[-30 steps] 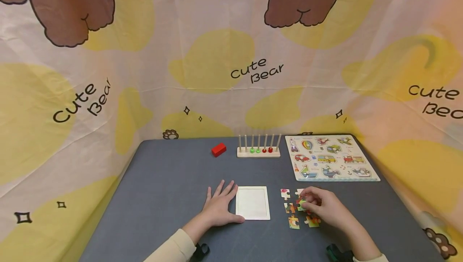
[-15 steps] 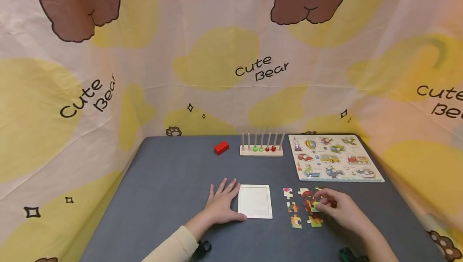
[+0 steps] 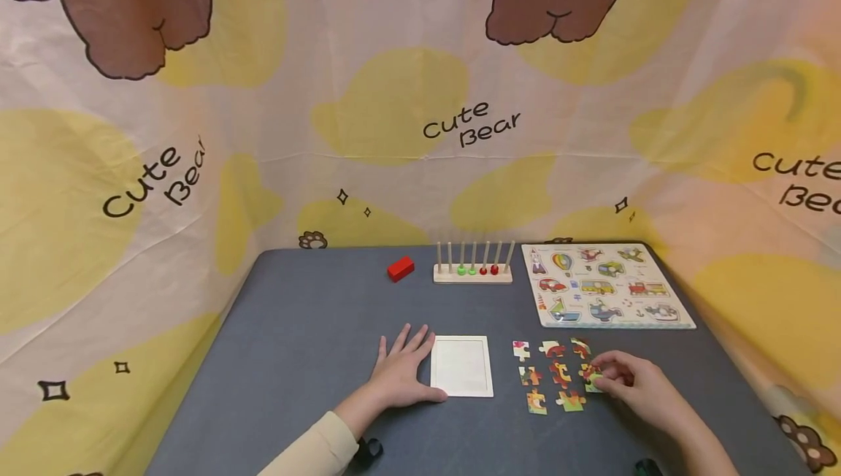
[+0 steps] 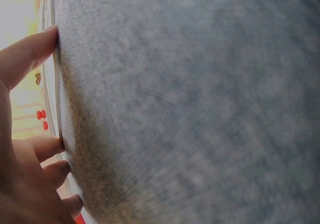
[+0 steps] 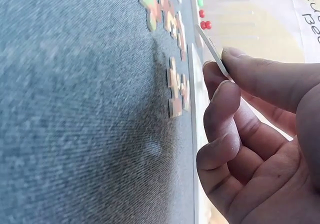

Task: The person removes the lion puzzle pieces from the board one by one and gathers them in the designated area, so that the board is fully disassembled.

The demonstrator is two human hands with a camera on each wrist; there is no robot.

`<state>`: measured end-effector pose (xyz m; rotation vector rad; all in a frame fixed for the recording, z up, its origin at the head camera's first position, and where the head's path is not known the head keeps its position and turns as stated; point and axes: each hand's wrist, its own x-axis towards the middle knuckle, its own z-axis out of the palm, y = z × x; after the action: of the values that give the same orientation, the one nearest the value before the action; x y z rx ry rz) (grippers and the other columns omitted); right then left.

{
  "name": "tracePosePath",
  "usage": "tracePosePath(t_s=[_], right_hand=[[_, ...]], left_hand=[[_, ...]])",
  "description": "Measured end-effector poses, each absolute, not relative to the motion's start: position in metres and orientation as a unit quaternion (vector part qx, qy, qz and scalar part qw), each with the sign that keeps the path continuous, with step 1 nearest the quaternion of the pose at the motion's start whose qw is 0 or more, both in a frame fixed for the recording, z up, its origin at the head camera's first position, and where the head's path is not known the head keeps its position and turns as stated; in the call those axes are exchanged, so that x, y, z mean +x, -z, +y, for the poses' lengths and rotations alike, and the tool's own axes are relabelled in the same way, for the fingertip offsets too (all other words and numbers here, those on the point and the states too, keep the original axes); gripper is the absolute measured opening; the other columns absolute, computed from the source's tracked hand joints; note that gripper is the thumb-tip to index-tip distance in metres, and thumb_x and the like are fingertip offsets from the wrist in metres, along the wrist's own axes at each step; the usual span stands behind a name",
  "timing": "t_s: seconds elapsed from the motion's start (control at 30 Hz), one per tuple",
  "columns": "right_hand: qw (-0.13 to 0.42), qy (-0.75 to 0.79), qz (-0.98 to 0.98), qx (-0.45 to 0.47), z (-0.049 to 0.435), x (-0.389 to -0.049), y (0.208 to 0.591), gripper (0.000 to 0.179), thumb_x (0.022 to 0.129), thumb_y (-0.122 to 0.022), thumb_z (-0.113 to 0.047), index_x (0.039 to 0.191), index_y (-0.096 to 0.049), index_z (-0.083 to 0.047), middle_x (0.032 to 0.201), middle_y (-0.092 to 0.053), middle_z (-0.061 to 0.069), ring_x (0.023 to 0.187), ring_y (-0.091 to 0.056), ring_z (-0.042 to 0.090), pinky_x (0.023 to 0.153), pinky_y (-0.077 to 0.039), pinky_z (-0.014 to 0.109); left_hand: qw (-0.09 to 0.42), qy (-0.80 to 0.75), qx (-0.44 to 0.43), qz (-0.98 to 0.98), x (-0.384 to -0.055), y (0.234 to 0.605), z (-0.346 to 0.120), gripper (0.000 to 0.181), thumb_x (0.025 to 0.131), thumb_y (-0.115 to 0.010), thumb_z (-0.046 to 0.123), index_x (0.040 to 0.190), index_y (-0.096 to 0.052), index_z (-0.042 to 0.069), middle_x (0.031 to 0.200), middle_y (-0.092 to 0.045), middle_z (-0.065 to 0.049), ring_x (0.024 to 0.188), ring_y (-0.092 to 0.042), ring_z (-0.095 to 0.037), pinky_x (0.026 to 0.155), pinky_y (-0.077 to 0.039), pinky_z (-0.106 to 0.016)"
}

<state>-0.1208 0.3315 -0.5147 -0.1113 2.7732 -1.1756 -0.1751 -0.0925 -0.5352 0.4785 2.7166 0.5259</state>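
Observation:
My right hand pinches a green jigsaw puzzle piece between thumb and fingertips at the right side of the loose pieces. In the right wrist view this piece is seen edge-on, above the cloth. Several other jigsaw pieces lie apart in rough columns to its left, some with orange and red print. My left hand rests with spread fingers at the left edge of a white puzzle frame, thumb by its lower corner. The left wrist view shows these fingertips along the frame's edge.
Toward the back of the dark grey table stand a red block and a wooden peg rack with green and red beads. A vehicle picture board lies at the back right. Bear-print cloth encloses the table.
My right hand has moved right, carrying the green piece from over the middle pieces to their right side, uncovering the pieces beneath. My left hand stays at the frame.

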Motion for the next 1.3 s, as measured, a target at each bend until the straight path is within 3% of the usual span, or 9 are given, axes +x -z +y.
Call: tracePosePath(t_s=[0.4, 0.7, 1.3], right_hand=[[0.142, 0.403, 0.902, -0.057, 0.342, -0.113, 0.52, 0.028, 0.091, -0.075, -0.022, 0.112, -0.068, -0.005, 0.08, -0.068, 0.002, 0.064, -0.057, 0.006, 0.059, -0.046, 0.024], [0.083, 0.332, 0.939, -0.016, 0.338, -0.112, 0.524, 0.02, 0.085, -0.081, -0.022, 0.103, -0.075, -0.015, 0.077, -0.063, -0.005, 0.064, -0.052, 0.002, 0.061, -0.043, 0.024], [0.078, 0.337, 0.938, -0.016, 0.337, -0.111, 0.515, 0.021, 0.09, -0.076, -0.026, 0.106, -0.074, -0.012, 0.078, -0.063, -0.003, 0.063, -0.054, 0.004, 0.059, -0.044, 0.025]], left_hand=[[0.168, -0.192, 0.17, 0.952, -0.173, 0.533, -0.095, 0.11, 0.072, -0.073, 0.074, 0.16, -0.031, 0.023, 0.169, -0.022, 0.001, 0.158, -0.006, -0.033, 0.116, 0.001, -0.074], [0.161, -0.199, 0.174, 0.951, -0.172, 0.533, -0.097, 0.11, 0.072, -0.074, 0.073, 0.16, -0.032, 0.021, 0.169, -0.023, 0.0, 0.157, -0.007, -0.034, 0.115, 0.001, -0.075], [0.161, -0.191, 0.171, 0.953, -0.171, 0.535, -0.095, 0.111, 0.072, -0.072, 0.075, 0.16, -0.031, 0.022, 0.168, -0.023, 0.001, 0.158, -0.007, -0.033, 0.116, 0.0, -0.074]])
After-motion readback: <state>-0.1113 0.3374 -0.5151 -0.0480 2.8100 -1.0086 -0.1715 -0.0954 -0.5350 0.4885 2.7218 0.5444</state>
